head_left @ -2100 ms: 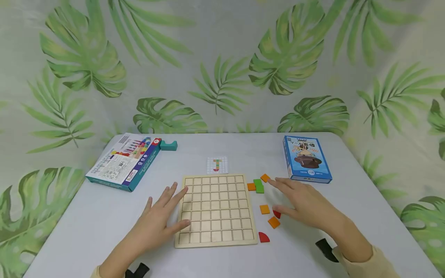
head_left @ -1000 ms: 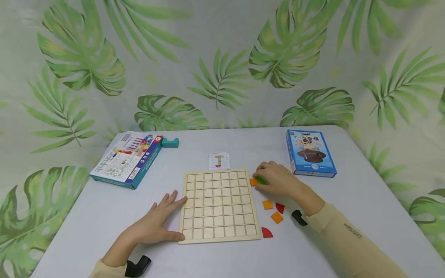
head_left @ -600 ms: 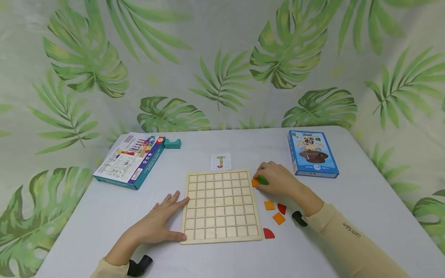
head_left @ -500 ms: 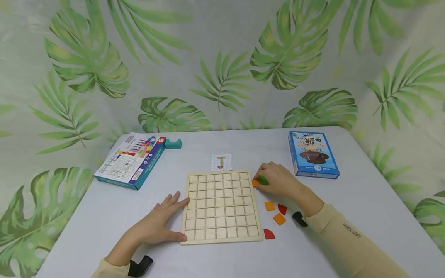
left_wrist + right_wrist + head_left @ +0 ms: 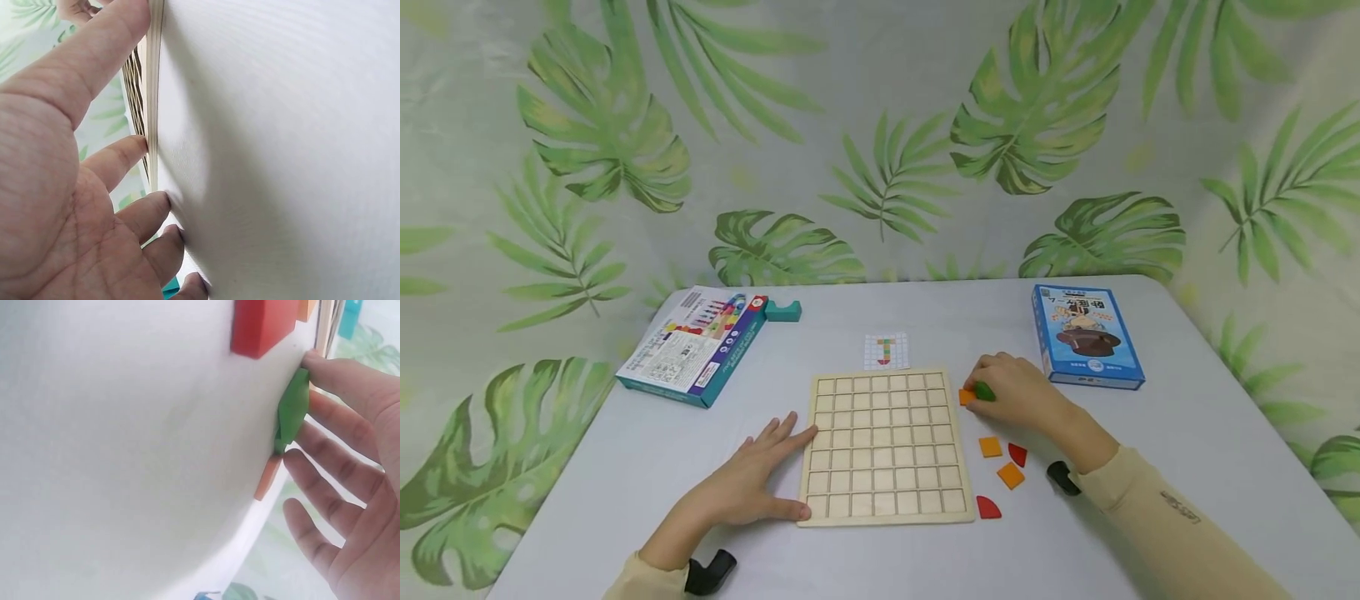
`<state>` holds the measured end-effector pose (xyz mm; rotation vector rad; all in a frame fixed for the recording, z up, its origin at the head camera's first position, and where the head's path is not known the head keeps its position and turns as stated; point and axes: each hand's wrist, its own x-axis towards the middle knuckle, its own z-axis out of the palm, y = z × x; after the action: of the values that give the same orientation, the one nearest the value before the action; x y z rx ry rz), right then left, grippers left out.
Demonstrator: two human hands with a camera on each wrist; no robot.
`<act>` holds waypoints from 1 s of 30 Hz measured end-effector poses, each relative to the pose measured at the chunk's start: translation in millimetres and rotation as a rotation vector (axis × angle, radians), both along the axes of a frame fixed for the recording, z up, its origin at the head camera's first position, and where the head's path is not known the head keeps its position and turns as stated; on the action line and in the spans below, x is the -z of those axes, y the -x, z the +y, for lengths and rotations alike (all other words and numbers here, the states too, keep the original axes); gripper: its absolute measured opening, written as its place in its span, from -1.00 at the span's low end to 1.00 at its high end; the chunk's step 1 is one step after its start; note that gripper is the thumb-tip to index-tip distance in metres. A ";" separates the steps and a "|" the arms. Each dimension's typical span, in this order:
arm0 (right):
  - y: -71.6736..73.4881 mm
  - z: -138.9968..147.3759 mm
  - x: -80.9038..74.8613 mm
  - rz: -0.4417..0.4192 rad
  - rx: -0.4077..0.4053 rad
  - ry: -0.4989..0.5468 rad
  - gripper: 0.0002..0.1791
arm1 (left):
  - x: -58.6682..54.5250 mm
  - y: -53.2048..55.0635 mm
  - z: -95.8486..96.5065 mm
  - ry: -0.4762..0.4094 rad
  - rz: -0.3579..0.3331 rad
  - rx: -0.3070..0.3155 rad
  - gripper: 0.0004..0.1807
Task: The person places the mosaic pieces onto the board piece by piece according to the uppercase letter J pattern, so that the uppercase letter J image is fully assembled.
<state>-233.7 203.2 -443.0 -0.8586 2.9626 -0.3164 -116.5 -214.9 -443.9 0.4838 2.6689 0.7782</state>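
A wooden grid board (image 5: 887, 450) lies flat on the table. At its left edge rests my left hand (image 5: 748, 479), fingers spread, thumb at the near corner and index fingertip on the rim. Beyond the board's upper right side, my right hand (image 5: 1018, 392) has thumb and index finger on either side of an orange square tile (image 5: 967, 397), pinching it at table level. Right beside it, under that hand, is a green tile (image 5: 294, 409). Another orange tile (image 5: 269, 478) shows past the green in the right wrist view; the hand covers it in the head view.
Two orange tiles (image 5: 990, 447) and two red quarter-round tiles (image 5: 988, 507) lie right of the board. Behind the board is a pattern card (image 5: 886, 352). A game box (image 5: 696, 346) and teal block (image 5: 784, 312) stand back left, a blue box (image 5: 1086, 336) back right.
My right hand has come left and down from hovering over the tiles to the orange and green ones, then stayed there. My left hand has drawn back from over the board to its left edge.
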 end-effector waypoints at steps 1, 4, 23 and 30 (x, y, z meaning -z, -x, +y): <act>-0.1 1.4 -0.1 -0.002 0.006 -0.002 -0.71 | 0.1 0.4 0.3 0.003 0.002 0.002 0.21; -0.6 3.9 -1.3 0.000 0.009 -0.004 -0.72 | -0.4 1.2 1.3 0.024 0.007 0.006 0.21; -1.2 -41.4 -14.3 0.025 -0.082 0.124 -0.67 | -3.7 -1.1 3.1 0.078 -0.005 -0.029 0.22; -1.9 -71.3 -17.0 -0.008 -0.127 0.145 -0.70 | -4.7 1.0 5.2 0.077 -0.003 -0.031 0.23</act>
<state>-231.8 131.9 -426.0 -1.0522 2.8888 -0.5324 -117.5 -209.7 -439.2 0.4221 2.6977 0.6809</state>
